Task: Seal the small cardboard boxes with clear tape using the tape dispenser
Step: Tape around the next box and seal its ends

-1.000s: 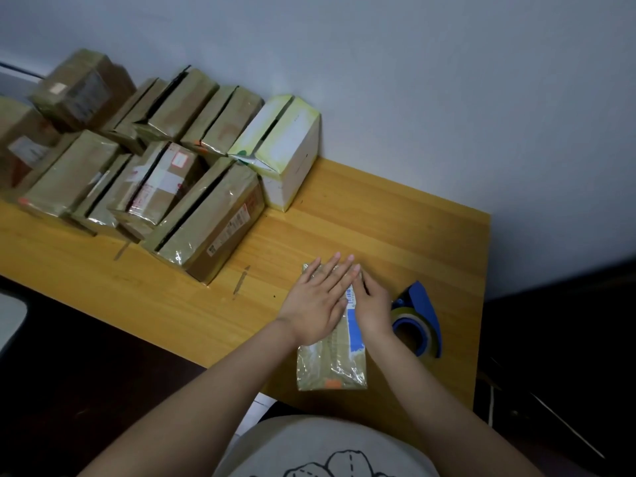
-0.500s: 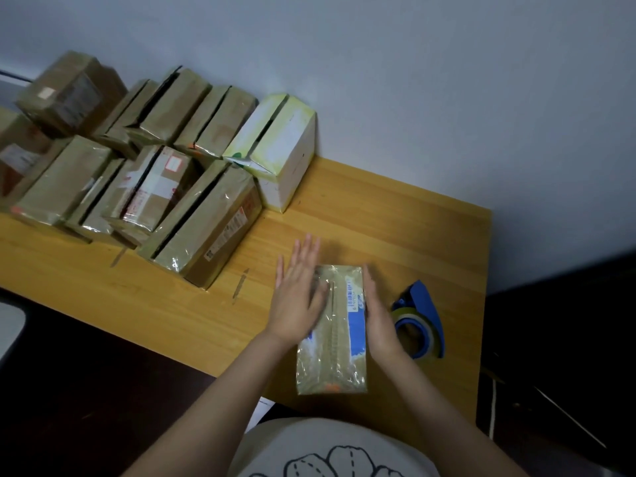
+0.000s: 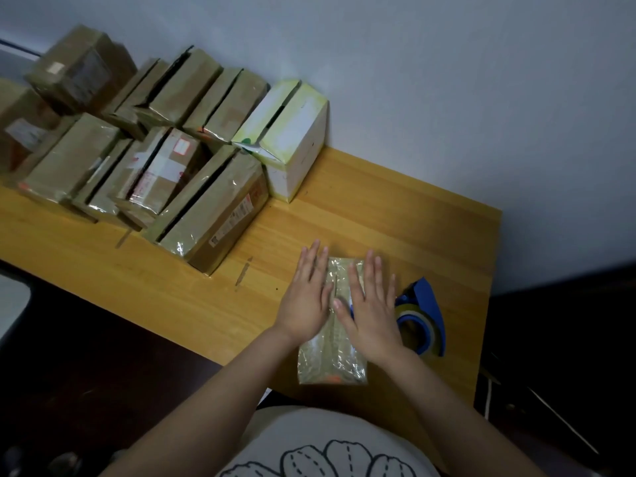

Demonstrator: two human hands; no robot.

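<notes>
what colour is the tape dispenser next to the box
Blue, holding a roll of clear, yellowish tape. The tape dispenser shows best in the head view, on the table right of the box.

This looks like a plain room in a home or small office, used as a packing spot. A wooden desk (image 3: 395, 208) stands against a bare pale wall (image 3: 447, 80). Taped cardboard boxes (image 3: 213, 215) crowd its left end, and a blue tape dispenser (image 3: 428, 304) lies at the right.

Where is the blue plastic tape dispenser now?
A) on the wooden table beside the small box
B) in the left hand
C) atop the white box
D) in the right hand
A: the blue plastic tape dispenser lies on the wooden table; left hand and right hand lie open on the small cardboard box.
</notes>
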